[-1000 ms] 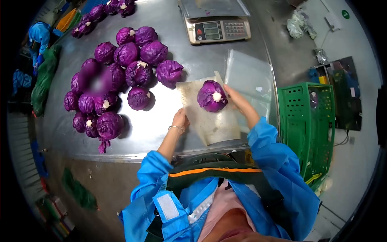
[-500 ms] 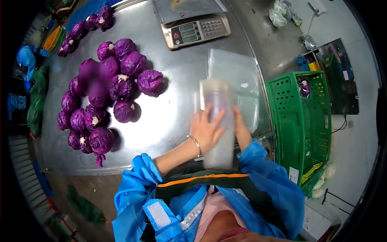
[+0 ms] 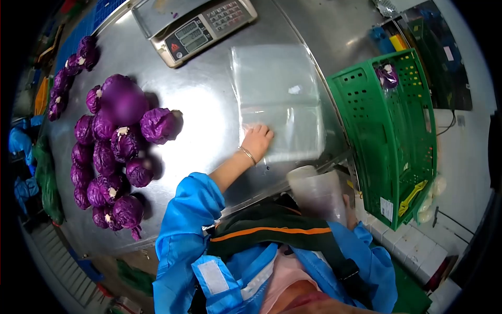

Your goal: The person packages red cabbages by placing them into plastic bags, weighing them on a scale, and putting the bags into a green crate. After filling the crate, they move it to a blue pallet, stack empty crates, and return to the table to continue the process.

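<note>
My left hand [image 3: 257, 140] lies on the lower left corner of a stack of clear plastic bags [image 3: 280, 99] on the steel table, its fingers closed together; whether it pinches a bag edge is too small to tell. At the table's near edge, my right hand [image 3: 349, 212] holds a roll of clear plastic film [image 3: 318, 193] from its right side, mostly hidden behind it. Several purple cabbages [image 3: 158, 125] sit in a group on the left of the table [image 3: 204, 131], some with pale stem ends showing.
A digital scale [image 3: 209, 29] stands at the table's far side. Right of the table is a green crate [image 3: 387, 141] with a wrapped cabbage [image 3: 387, 76] and a yellow tool [image 3: 413, 198]. A co-worker's blue sleeve [image 3: 21, 144] shows at far left.
The film roll has moved off the bags, down and right to the table edge, with my right hand. My left hand has left the roll and rests on the bags. The view has shifted and turned.
</note>
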